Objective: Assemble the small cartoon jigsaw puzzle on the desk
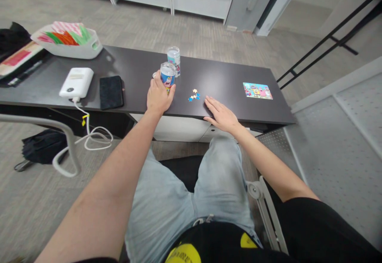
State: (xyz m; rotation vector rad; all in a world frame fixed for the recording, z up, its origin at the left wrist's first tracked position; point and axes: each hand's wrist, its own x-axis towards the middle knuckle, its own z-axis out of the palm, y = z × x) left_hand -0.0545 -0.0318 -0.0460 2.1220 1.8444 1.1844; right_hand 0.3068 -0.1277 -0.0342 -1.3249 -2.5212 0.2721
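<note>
Head view: a labelled canister (168,74) is gripped by the left hand (158,96), near a 2nd canister (173,53); jigsaw pieces (193,96) on the tabletop (222,80), just beside the open right hand (221,114), could be scattered by a careless sweep.

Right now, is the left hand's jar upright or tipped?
Upright: the jar in the left hand has its clear top uppermost, printed side below.

left hand (159,95) around a clear-topped, blue-printed cylindrical jar (168,75), right hand (221,114) palm-down near small blue and beige puzzle pieces (193,96), colourful rectangular cartoon card (257,90) farther right, dark flat tabletop (221,76)
</note>
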